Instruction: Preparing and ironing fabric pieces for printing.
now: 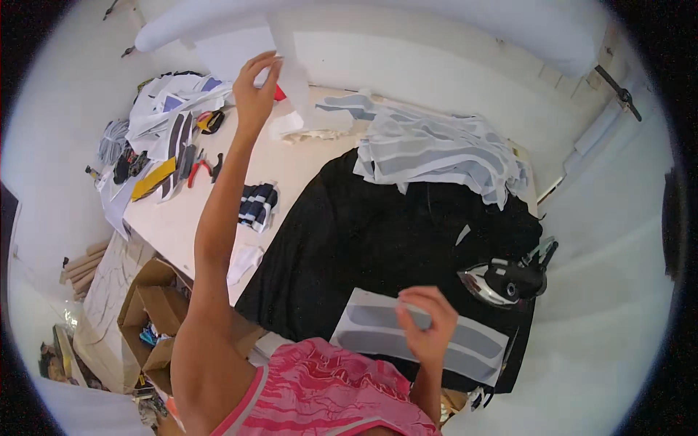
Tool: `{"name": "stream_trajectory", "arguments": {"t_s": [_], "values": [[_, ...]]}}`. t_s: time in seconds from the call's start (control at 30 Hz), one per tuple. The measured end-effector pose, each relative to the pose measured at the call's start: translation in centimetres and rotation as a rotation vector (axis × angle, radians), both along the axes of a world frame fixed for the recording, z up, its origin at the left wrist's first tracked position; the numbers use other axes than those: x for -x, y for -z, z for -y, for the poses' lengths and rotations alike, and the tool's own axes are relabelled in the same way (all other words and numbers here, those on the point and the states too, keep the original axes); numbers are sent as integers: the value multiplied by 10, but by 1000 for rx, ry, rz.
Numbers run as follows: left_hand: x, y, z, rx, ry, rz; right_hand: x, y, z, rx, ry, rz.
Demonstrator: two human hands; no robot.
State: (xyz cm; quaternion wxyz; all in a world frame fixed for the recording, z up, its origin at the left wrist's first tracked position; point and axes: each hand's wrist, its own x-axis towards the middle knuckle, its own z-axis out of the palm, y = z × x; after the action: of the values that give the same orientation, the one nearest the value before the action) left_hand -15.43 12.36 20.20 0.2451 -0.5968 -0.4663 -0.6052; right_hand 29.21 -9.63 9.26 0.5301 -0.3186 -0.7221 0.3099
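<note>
My left hand is stretched far out over the back left of the table. Its thumb and fingertips are pinched on a thin, translucent white sheet that hangs beside them. My right hand hovers at the near side, fingers curved and thumb apart, with nothing visible in it. Below it lies a white sheet with grey curved shapes, flat on a black cloth. To the right of that sheet, an iron with a shiny soleplate rests on the black cloth.
A heap of white-and-grey printed pieces covers the far right. Scraps, red-handled pliers, a yellow strip and a dark checked bundle lie left. A cardboard box stands below; a white roll spans the back.
</note>
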Motion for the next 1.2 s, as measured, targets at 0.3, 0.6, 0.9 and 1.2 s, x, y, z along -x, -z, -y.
{"name": "stream_trajectory", "arguments": {"t_s": [0.3, 0.6, 0.9, 1.2], "values": [[-144, -48, 140, 534, 757, 209, -6, -79, -11, -319, 149, -50], [-220, 14, 216, 861, 961, 227, 6, -79, -36, 398, -390, 2], [-249, 95, 244, 1156, 1175, 505, -23, -59, -14, 304, -93, -149], [-188, 104, 249, 1180, 1104, 405, -56, -52, -1, 274, 10, -237]]}}
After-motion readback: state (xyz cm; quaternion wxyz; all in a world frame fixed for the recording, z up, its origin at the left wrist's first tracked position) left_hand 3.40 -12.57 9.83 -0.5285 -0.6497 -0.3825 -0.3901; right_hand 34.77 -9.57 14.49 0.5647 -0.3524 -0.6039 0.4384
